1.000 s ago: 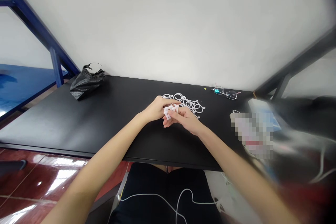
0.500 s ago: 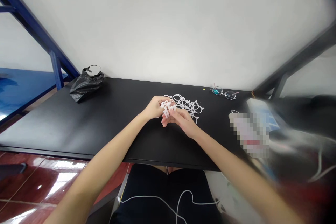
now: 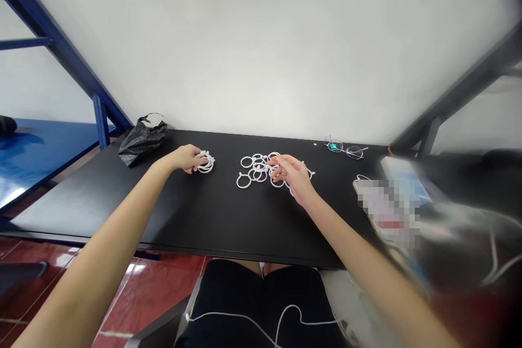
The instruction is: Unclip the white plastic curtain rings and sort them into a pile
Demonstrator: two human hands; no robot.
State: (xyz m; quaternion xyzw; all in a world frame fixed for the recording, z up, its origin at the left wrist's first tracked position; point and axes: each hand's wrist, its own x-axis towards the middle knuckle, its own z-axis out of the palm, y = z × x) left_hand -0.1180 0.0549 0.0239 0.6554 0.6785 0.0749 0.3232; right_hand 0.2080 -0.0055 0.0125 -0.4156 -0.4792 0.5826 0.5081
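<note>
Several loose white plastic rings [image 3: 255, 169] lie in a heap at the middle of the black table [image 3: 212, 212]. My right hand [image 3: 291, 174] hovers over the heap's right side with its fingers spread and curved down, touching the rings. My left hand [image 3: 185, 157] is out to the left, its fingers closed on a stacked bunch of white rings [image 3: 204, 162] that rests on the table top.
A crumpled black plastic bag [image 3: 142, 138] lies at the table's back left. A pair of glasses [image 3: 346, 147] sits at the back right. A phone with a white cable and a blue-white item lie at the right edge. A blue metal frame stands to the left.
Both hands were together at the heap holding a bunch of rings. My left hand has carried the bunch away to the left, and my right hand has opened over the heap.
</note>
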